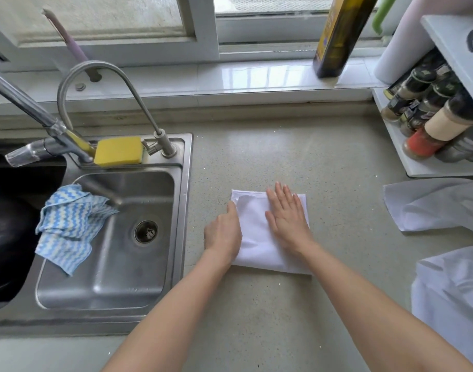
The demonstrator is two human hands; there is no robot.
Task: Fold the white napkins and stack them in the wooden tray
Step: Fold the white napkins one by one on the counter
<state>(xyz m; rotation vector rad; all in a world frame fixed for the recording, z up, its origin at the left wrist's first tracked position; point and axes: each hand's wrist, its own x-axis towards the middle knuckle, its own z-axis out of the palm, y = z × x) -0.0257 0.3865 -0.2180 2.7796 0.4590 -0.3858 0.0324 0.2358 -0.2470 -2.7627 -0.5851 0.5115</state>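
A folded white napkin (259,237) lies flat on the grey countertop in the middle of the head view. My right hand (287,218) presses on its right half with straight, spread fingers. My left hand (223,232) rests on the napkin's left edge, its fingers curled under so their grip is hidden. Two more white napkins lie unfolded at the right: one (434,208) near the spice rack, another (453,294) at the lower right edge. No wooden tray is in view.
A steel sink (114,291) sits left of the napkin, with a blue-and-white cloth (69,226), a yellow sponge (118,151) and taps (95,103). A spice rack (431,124) stands at the right. An oil bottle (337,36) stands on the windowsill.
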